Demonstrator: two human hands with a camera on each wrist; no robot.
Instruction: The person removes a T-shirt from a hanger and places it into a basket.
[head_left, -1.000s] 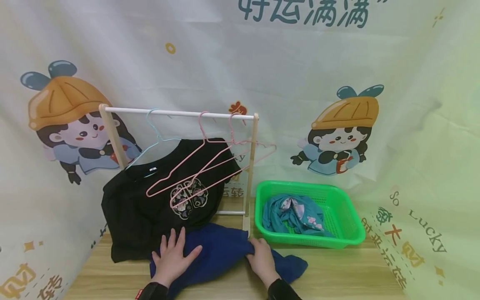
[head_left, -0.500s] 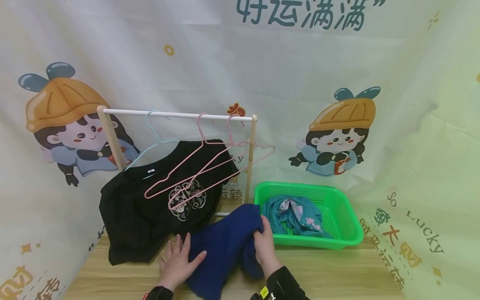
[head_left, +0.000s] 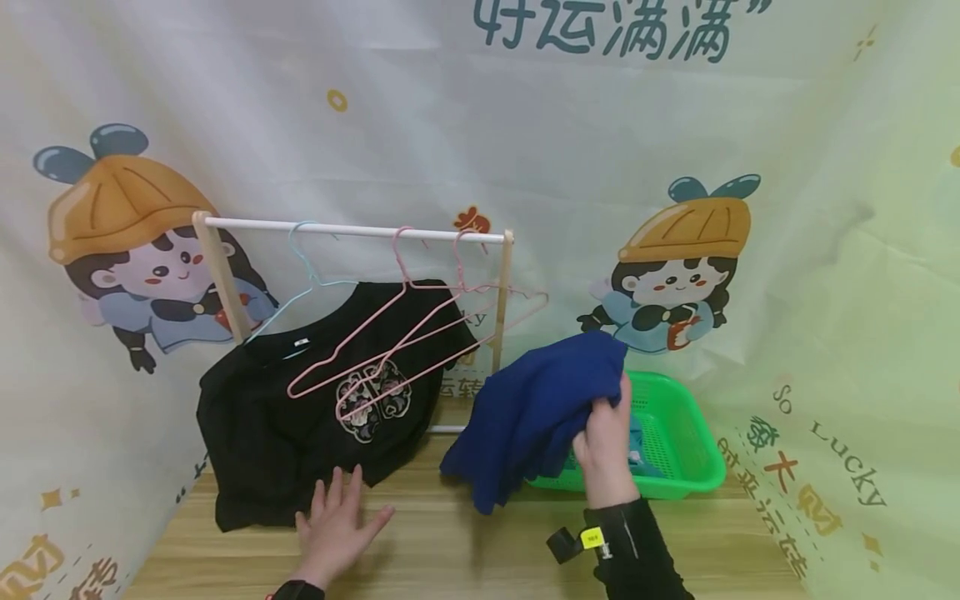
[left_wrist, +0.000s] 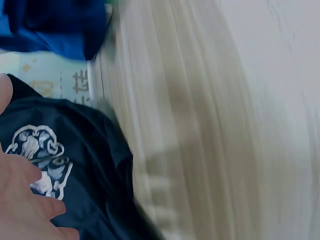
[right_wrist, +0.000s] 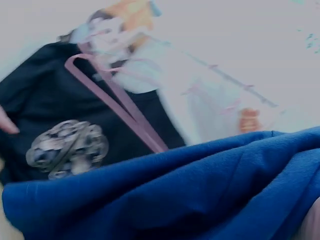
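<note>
My right hand grips a blue cloth garment by its upper right end and holds it raised, draped in front of the green basket. The cloth fills the lower part of the right wrist view. My left hand is over the wooden table with fingers spread, holding nothing. Just beyond its fingertips hangs a black shirt with an embroidered patch, on a light blue hanger. Most of the teal garment in the basket is hidden behind the blue cloth.
A small rack with a white rail and wooden posts stands at the back left. Two pink hangers hang from it in front of the black shirt. A printed cloth backdrop surrounds the wooden table.
My right hand has lifted the blue garment off the table and carried it up and right to the basket. My left hand has come away from the cloth, slightly left.
</note>
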